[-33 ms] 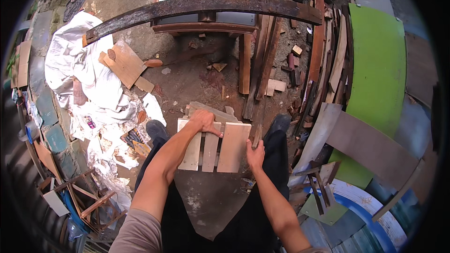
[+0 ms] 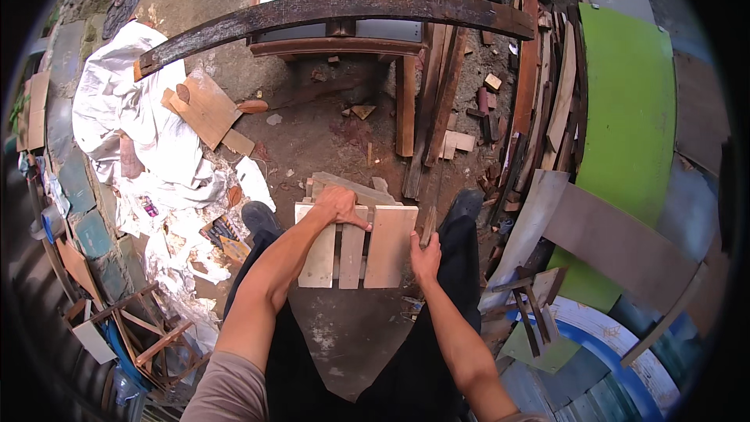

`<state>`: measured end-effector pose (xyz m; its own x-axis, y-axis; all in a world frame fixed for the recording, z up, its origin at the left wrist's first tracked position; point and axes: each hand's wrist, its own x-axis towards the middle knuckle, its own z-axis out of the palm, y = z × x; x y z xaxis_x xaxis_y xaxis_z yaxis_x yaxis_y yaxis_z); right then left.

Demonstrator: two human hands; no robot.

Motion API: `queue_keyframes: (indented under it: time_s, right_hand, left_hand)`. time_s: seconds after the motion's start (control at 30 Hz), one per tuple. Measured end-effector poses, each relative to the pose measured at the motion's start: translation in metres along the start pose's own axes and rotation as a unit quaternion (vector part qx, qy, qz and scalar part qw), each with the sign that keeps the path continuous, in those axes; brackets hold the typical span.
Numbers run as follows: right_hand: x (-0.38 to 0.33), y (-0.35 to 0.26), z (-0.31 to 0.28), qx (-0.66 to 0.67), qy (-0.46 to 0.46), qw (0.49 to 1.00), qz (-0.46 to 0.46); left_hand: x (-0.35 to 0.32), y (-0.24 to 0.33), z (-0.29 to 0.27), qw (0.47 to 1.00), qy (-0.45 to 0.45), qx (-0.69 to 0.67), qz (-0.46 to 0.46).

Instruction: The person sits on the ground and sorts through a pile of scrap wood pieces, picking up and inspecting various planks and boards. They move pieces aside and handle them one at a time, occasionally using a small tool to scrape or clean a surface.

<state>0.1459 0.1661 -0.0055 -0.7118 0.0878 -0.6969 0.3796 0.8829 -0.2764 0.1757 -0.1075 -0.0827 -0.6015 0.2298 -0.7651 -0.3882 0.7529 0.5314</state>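
Observation:
Between my knees stands a small slatted wooden piece [image 2: 392, 246], made of pale boards with narrow gaps and a crosspiece at its far edge. My left hand [image 2: 339, 205] grips it over the top, fingers curled and the thumb lying across the middle slat. Just right of it, my right hand [image 2: 426, 258] is closed around a narrow wooden stick [image 2: 429, 223] that points away from me. The stick's lower end is hidden in the hand. Whether the stick touches the slatted piece I cannot tell.
Ahead lie a long dark curved beam [image 2: 336, 12] and a framed two-door cabinet piece [image 2: 340, 47]. White sheeting [image 2: 141, 109] with a plywood offcut [image 2: 205, 109] spreads at left. Timber lengths [image 2: 445, 86] and a green panel [image 2: 629, 148] are at right, near a blue-rimmed round object [image 2: 625, 344].

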Motion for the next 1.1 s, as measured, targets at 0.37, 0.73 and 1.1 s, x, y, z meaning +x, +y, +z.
queue_keyframes:
  time_s: [0.37,0.73,1.1]
  right_hand:
    - [0.03,0.005,-0.026,0.021,0.064,0.998,0.006]
    - [0.038,-0.071,-0.121,0.117,0.068,0.989,-0.05]
    - [0.144,-0.108,-0.167,0.259,-0.003,0.962,-0.086]
  left_hand:
    - [0.03,0.027,0.009,0.998,0.024,-0.052,0.007]
    - [-0.011,0.078,0.021,0.994,0.075,-0.011,-0.075]
    - [0.023,0.126,-0.002,0.987,-0.023,0.078,-0.138]
